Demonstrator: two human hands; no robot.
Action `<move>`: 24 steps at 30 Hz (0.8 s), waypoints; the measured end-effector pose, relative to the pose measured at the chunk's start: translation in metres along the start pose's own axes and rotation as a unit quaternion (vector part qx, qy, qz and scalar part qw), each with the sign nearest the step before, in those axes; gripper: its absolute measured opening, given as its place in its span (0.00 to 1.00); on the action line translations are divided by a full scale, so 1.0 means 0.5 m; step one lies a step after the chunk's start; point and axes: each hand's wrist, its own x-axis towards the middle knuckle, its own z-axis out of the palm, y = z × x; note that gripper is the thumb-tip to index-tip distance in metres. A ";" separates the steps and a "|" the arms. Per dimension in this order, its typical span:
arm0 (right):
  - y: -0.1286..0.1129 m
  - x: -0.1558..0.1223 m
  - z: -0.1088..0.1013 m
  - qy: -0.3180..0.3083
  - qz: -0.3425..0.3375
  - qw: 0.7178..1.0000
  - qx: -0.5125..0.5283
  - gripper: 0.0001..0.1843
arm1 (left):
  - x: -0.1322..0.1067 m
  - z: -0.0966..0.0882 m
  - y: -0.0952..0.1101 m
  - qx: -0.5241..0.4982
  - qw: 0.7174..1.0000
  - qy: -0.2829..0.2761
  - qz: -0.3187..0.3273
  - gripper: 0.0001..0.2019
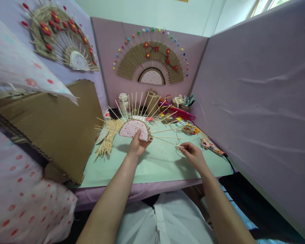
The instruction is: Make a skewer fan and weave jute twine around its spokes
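My left hand [139, 144] grips a half-round fan base [132, 129] covered in pink spotted cloth, thumb on its front and the other fingers behind it. Thin wooden sticks [141, 103] spread outward from the curved edge, which has a brown twine-like rim. To the right, my right hand [193, 154] pinches the outer end of the lowest stick [167, 142]. Loose twine [178, 135] hangs and lies close to those fingertips; whether they also hold it, I cannot tell. The fan is held raised above the pale green tabletop [152, 169].
A bundle of sticks [105, 144] lies left, beside a cardboard box [56, 122]. Behind stand a white jar [123, 103], a twine spool [151, 101] and pink pipe cleaners [183, 113]. A floral-patterned glue gun [212, 146] lies right. Finished fans [132, 64] hang on the partitions.
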 end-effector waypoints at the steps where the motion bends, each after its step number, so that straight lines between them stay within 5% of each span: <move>1: 0.001 0.005 -0.012 0.012 0.004 1.000 0.002 0.15 | 0.000 -0.001 -0.001 0.003 1.000 -0.001 0.000 0.12; 13: -0.090 0.001 -0.052 0.119 -0.077 0.988 -0.059 0.10 | 0.002 -0.003 -0.007 0.038 0.999 0.002 0.011 0.12; 24: 0.004 -0.007 -0.005 0.050 -0.007 0.998 -0.040 0.14 | 0.005 -0.005 -0.002 0.009 1.000 0.003 0.006 0.13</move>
